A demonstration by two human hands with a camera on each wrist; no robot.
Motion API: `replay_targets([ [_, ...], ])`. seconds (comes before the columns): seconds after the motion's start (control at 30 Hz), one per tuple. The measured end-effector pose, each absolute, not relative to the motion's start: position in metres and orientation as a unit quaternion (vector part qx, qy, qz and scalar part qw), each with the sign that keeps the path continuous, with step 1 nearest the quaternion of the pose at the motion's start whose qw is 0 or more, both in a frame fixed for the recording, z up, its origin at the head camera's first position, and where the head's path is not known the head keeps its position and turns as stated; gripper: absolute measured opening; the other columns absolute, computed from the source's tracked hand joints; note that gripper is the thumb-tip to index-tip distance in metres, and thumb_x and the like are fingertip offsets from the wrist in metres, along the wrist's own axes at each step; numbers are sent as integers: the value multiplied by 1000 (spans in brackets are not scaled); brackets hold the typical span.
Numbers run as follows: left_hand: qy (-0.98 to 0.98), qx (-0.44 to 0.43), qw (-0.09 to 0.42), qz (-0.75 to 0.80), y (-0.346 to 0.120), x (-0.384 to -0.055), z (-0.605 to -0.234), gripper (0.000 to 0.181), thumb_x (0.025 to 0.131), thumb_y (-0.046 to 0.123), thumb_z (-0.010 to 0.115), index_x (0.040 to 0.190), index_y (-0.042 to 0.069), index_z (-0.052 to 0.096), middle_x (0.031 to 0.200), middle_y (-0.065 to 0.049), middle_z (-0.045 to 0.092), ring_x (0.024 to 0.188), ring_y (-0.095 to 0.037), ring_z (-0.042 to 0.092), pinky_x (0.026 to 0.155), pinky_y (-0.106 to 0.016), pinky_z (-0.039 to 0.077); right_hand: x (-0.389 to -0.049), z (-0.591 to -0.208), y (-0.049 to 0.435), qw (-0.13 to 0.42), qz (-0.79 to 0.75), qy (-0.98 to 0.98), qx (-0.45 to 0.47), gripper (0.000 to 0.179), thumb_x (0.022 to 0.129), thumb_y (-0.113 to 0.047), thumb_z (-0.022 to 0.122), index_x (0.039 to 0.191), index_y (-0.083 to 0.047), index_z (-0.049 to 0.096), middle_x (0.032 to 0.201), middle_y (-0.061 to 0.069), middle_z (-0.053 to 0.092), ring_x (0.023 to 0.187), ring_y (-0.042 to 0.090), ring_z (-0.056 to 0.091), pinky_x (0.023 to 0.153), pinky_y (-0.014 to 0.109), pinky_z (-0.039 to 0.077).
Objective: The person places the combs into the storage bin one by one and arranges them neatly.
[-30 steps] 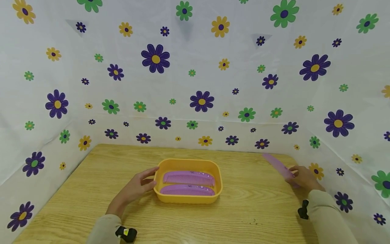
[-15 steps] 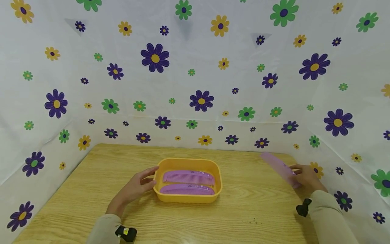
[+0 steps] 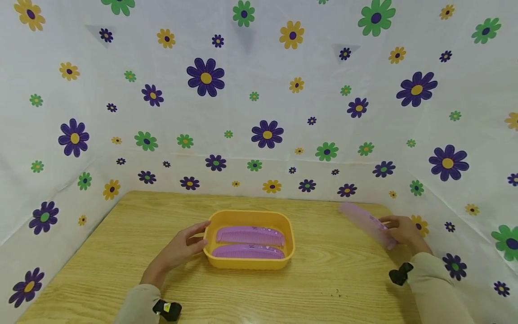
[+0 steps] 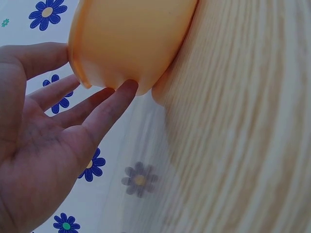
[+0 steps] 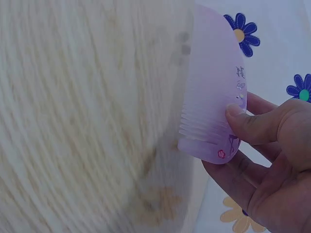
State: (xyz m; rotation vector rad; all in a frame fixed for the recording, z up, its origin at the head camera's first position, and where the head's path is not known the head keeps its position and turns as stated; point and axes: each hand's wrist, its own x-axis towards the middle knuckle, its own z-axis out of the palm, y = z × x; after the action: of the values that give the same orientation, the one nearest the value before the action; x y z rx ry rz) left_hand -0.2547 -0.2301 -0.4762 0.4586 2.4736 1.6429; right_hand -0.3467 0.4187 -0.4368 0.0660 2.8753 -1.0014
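Observation:
A yellow plastic basket (image 3: 248, 264) stands on the table with two purple combs inside, a back comb (image 3: 251, 235) and a front comb (image 3: 247, 252). My left hand (image 3: 178, 249) touches the basket's left end from outside, its fingers fairly straight against the wall and rim; the left wrist view shows those fingertips (image 4: 129, 87) on the basket. Far to the right, my right hand (image 3: 406, 234) pinches another purple comb (image 3: 362, 220) near one end. In the right wrist view the thumb lies on that comb's (image 5: 214, 87) printed face, with fingers behind it and teeth towards the table.
The wooden table (image 3: 319, 288) reaches a white flowered cloth (image 3: 243, 112) hanging at the back and both sides. Small dark specks (image 3: 337, 294) lie on the table's right front. A dark wrist camera (image 3: 400, 274) sits on the right sleeve.
The comb in my right hand has turned and shifted a little to the left, its far end leading. My left hand and the basket stay nearly where they were.

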Motion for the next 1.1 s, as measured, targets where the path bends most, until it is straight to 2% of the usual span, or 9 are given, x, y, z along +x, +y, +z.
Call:
replay_targets([
  [0.17, 821, 153, 67, 546, -230, -255, -476, 61, 105, 18, 59, 160, 4, 35, 163, -30, 34, 139, -50, 50, 106, -38, 57, -342, -431, 405, 41, -333, 942, -4, 45, 97, -7, 63, 136, 13, 54, 128, 41, 61, 89, 26, 68, 68, 32, 61],
  [0.33, 823, 152, 63, 543, -230, -254, -477, 61, 105, 18, 60, 159, 3, 36, 162, -30, 35, 140, -50, 48, 108, -39, 56, -339, -428, 391, 43, -363, 930, -46, 43, 96, -1, 62, 134, 18, 53, 121, 42, 62, 80, 21, 67, 63, 33, 63],
  [0.6, 825, 152, 61, 541, -231, -255, -478, 61, 105, 17, 59, 159, 4, 36, 163, -29, 34, 140, -49, 50, 107, -37, 57, -340, -418, 365, 38, -348, 934, -70, 40, 92, 2, 63, 130, 16, 58, 111, 37, 68, 75, 19, 65, 61, 32, 62],
  [0.83, 825, 158, 59, 540, -231, -255, -479, 61, 105, 18, 60, 159, 4, 36, 163, -29, 35, 139, -50, 50, 106, -37, 57, -337, -407, 344, 20, -356, 929, -96, 36, 88, 7, 63, 124, 16, 62, 103, 35, 70, 67, 19, 63, 53, 31, 60],
  [1.1, 826, 161, 55, 538, -230, -256, -479, 60, 105, 16, 59, 159, 2, 36, 163, -29, 35, 140, -50, 49, 108, -38, 56, -335, -393, 322, 16, -331, 935, -123, 36, 88, 7, 63, 123, 11, 65, 105, 34, 71, 67, 19, 64, 53, 30, 59],
])
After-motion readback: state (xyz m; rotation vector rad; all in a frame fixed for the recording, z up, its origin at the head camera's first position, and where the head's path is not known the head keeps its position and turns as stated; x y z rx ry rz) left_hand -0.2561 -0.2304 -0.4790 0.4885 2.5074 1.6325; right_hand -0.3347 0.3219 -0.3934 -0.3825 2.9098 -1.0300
